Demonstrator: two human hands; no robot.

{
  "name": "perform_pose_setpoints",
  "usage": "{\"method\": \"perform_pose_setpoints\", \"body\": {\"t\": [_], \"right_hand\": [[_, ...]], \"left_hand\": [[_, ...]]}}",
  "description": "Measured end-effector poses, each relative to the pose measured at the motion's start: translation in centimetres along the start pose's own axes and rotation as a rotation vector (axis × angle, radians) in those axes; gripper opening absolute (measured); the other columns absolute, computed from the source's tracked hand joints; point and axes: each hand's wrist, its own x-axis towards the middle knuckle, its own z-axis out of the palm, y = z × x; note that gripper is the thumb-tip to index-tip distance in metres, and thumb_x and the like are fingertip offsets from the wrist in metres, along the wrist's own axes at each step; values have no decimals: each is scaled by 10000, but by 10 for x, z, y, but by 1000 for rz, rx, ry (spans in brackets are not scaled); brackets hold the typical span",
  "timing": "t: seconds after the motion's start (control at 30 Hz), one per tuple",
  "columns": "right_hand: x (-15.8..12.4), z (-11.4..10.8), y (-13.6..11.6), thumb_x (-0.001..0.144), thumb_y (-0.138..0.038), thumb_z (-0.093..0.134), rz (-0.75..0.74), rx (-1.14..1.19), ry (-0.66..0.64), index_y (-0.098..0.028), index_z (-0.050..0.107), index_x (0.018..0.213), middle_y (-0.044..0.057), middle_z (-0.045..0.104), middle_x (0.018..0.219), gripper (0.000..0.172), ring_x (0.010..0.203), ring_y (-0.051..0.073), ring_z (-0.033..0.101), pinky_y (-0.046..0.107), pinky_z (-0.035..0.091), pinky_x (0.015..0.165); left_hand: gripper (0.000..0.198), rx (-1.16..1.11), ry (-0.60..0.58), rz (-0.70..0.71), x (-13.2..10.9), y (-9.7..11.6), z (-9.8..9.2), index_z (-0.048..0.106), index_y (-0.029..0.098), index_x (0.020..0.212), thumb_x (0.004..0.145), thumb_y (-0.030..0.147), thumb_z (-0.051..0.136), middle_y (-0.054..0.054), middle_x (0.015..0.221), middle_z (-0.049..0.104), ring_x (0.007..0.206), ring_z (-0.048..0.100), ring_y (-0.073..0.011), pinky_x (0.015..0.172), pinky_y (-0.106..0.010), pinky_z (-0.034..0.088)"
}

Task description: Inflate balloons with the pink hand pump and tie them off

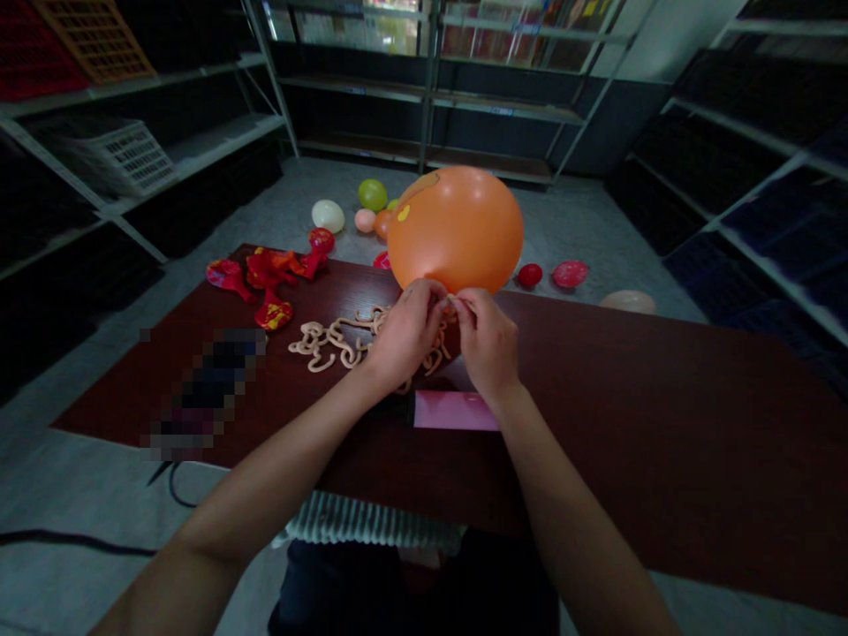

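A large inflated orange balloon stands above the far edge of the dark table, its neck end toward me. My left hand and my right hand meet at that neck, fingertips pinched together on it. The neck itself is mostly covered by my fingers. Beneath my left hand lies a loose pile of beige cords, curled on the tabletop. Under my right wrist rests a pink flat box-like object, partly hidden by my forearm.
Several limp red balloons lie at the table's far left. A blurred-out dark object is at the left. Inflated balloons, one white and one red, sit on the floor beyond. Shelves line the walls.
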Motion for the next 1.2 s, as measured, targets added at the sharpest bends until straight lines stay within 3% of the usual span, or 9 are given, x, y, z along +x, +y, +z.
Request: {"method": "perform_pose_setpoints", "body": {"t": [0.27, 0.5, 0.67, 0.83, 0.9, 1.0, 1.1, 1.2], "right_hand": [[2, -8, 4, 1051, -291, 399, -132, -203, -131, -223, 658, 1008, 68, 709, 884, 272, 812, 195, 621, 330, 434, 784], [0, -5, 4, 1045, -271, 390, -124, -227, -180, -217, 681, 1013, 74, 728, 880, 298, 796, 199, 636, 334, 437, 763], [2, -3, 2, 1000, -329, 494, 66, 36, -75, -256, 689, 965, 43, 758, 952, 211, 865, 196, 679, 322, 474, 780], [6, -1, -1, 916, -356, 620, 224, 359, -28, -255, 700, 876, 10, 723, 855, 135, 782, 166, 653, 302, 493, 738], [6, 2, -2, 890, -374, 655, 314, 520, -49, -255, 705, 879, -12, 669, 763, 130, 664, 132, 590, 274, 453, 621], [6, 5, -3, 845, -430, 702, 469, 758, -68, -263, 703, 898, -61, 543, 626, 175, 481, 79, 397, 246, 291, 449], [5, 7, -5, 782, -489, 755, 546, 930, -75, -273, 682, 896, -93, 482, 587, 255, 427, 52, 271, 247, 183, 405], [5, 9, -8, 742, -525, 789, 575, 1053, -124, -283, 659, 883, -121, 413, 541, 309, 411, 47, 230, 248, 167, 404]], "left_hand": [[62, -215, -36, -197, 2, -3, -4, 543, 185, 914, 953, 163, 585, -11, 792, 579, 730, 555, -161, 662, -285, 436], [244, -213, -259, -146, 9, -6, -18, 558, 177, 854, 1039, 311, 473, -20, 771, 592, 722, 569, -174, 652, -291, 420], [64, -115, -216, -11, 6, -5, -16, 525, 170, 965, 981, 207, 574, -42, 894, 606, 803, 588, -174, 734, -293, 446], [340, -88, -164, 59, 2, -10, -12, 424, 163, 1257, 953, 102, 564, -33, 915, 575, 769, 587, -158, 692, -269, 444], [373, -92, -161, 83, 3, -9, -15, 411, 166, 1291, 958, 92, 564, -24, 905, 571, 760, 588, -150, 687, -260, 444], [260, -82, -157, 130, 5, -5, -21, 484, 177, 1195, 967, 119, 595, -30, 921, 588, 804, 597, -150, 726, -257, 460], [182, -109, -122, 122, 7, 0, -25, 522, 185, 1161, 992, 157, 582, -37, 936, 612, 807, 603, -147, 741, -258, 474], [104, -158, -82, 90, 7, 2, -26, 554, 190, 1122, 1022, 215, 566, -40, 934, 641, 797, 611, -144, 734, -255, 483]]}}
